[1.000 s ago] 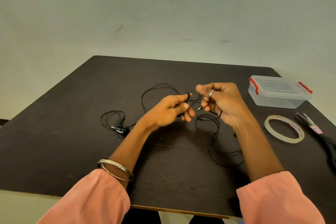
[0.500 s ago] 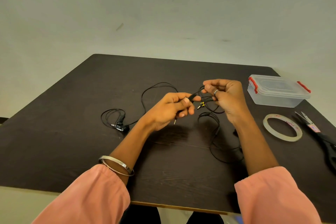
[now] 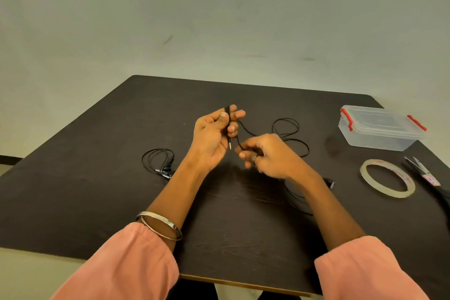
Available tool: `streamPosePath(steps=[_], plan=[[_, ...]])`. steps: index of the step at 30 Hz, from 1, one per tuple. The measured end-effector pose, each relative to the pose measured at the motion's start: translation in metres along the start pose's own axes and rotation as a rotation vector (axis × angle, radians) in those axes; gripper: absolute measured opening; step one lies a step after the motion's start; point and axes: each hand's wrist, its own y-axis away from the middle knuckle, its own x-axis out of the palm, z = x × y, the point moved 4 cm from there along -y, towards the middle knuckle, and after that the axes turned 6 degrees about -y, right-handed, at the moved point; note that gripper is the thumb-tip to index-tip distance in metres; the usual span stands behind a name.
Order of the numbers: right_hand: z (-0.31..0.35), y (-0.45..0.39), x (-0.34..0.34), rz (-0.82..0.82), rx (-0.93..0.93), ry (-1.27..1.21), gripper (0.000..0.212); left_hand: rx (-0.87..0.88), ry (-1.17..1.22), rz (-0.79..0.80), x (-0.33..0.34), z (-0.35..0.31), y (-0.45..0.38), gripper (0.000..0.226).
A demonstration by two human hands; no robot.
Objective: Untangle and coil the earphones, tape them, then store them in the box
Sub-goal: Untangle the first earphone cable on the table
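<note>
Early stage: left hand (image 3: 211, 136) pinches the plug end, right hand (image 3: 265, 156) grips the earphones' (image 3: 287, 134) cable, loops loose. Tape (image 3: 387, 178) untouched, box (image 3: 379, 129) closed.

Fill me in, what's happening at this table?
A person is untangling black earphones. The left hand pinches the plug end of the earphone cable, jack pointing down, while the right hand holds the cable lower down. Loose loops lie on the table. A second coiled bundle lies to the left. The box is closed; tape roll and scissors lie untouched.
</note>
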Motion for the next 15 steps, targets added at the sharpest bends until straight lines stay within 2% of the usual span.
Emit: streamPosePath(steps=[5, 10, 13, 15], plan=[[0.009, 0.002, 0.009, 0.089, -0.047, 0.108, 0.018, 0.023, -0.033, -0.128, -0.011, -0.001, -0.003, 0.018], [0.011, 0.004, 0.001, 0.057, -0.136, 0.171, 0.019, 0.056, -0.15, -0.091, -0.006, 0.005, -0.003, 0.014], [0.007, 0.004, -0.007, 0.012, -0.153, 0.176, 0.018, 0.073, -0.296, -0.048, -0.003, 0.007, -0.002, 0.016], [0.005, 0.004, -0.012, -0.035, -0.174, 0.153, 0.025, 0.071, -0.422, -0.003, -0.001, 0.011, -0.002, 0.019]])
